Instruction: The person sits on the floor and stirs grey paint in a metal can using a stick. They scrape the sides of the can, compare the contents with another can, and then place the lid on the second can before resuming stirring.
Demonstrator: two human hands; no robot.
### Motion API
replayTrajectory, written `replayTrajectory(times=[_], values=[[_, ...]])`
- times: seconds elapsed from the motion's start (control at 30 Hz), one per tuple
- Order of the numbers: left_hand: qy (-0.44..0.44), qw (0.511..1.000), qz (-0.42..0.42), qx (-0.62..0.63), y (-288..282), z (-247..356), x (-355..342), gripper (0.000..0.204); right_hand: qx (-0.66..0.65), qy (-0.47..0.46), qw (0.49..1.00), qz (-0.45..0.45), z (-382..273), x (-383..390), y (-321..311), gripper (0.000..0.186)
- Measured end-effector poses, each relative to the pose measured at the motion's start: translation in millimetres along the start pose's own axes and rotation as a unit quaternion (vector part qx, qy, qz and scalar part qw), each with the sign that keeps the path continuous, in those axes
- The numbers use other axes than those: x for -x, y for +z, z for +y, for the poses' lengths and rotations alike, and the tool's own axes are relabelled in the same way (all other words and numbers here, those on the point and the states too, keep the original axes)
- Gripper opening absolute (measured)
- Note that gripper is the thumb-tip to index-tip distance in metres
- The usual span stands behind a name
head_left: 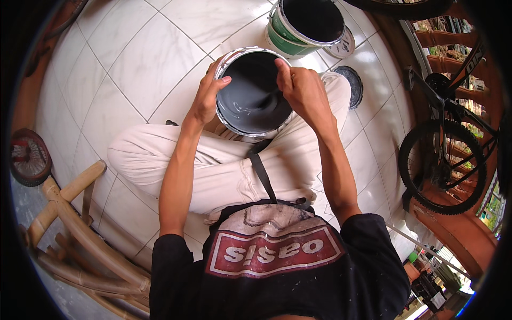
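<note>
A round paint bucket (223, 124) with a pale, paint-smeared rim sits between my crossed legs. Dark grey, glossy paint (245, 80) fills part of it, with swirl marks on the surface. My left hand (207, 96) grips the bucket's left rim, thumb hooked over the inside edge. Over the right rim my right hand (301, 88) is closed in a fist, thumb upward. A dark streak in the paint runs toward that fist; what the fingers hold, if anything, is hidden.
Beyond, stacked green-and-white buckets (290, 42) with a dark inside stand beside a pale lid (341, 45). A dark round lid (349, 85) lies by my right knee. A bicycle (442, 160) is at right, bamboo furniture (80, 229) at left, near a small wheel (31, 157).
</note>
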State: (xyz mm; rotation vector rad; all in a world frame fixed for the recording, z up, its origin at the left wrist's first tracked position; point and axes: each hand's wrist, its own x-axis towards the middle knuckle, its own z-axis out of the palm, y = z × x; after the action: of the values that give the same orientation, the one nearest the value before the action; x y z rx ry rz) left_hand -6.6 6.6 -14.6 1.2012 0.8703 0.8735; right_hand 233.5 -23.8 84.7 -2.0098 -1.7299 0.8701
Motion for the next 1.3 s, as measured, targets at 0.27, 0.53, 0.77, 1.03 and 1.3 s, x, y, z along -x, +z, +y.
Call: replayTrajectory(times=[0.27, 0.53, 0.77, 1.03, 1.3], values=[[0.011, 1.0, 0.002, -0.008, -1.0, -0.8, 0.8, 0.069, -0.126, -0.057, 0.981, -0.136, -3.1, 9.7, 16.2, 0.065], [0.039, 0.998, -0.008, -0.046, 1.1, 1.7, -3.7, 0.071, -0.156, -0.132, 0.976, -0.068, -18.7, 8.5, 24.9, 0.049], [0.03, 0.997, -0.01, -0.064, 2.1, 8.8, -4.7, 0.071, -0.003, -0.023, 0.998, 0.053, -4.9, -12.5, 1.0, 0.065], [0.023, 1.0, 0.006, -0.013, -1.1, -2.4, -2.4, 0.068, -0.053, -0.058, 0.992, -0.094, 4.3, 3.9, 11.1, 0.069], [0.007, 1.0, 0.0, 0.011, -3.7, -7.0, -2.2, 0.068, -0.123, -0.151, 0.974, -0.119, -12.3, 4.4, 24.7, 0.054]])
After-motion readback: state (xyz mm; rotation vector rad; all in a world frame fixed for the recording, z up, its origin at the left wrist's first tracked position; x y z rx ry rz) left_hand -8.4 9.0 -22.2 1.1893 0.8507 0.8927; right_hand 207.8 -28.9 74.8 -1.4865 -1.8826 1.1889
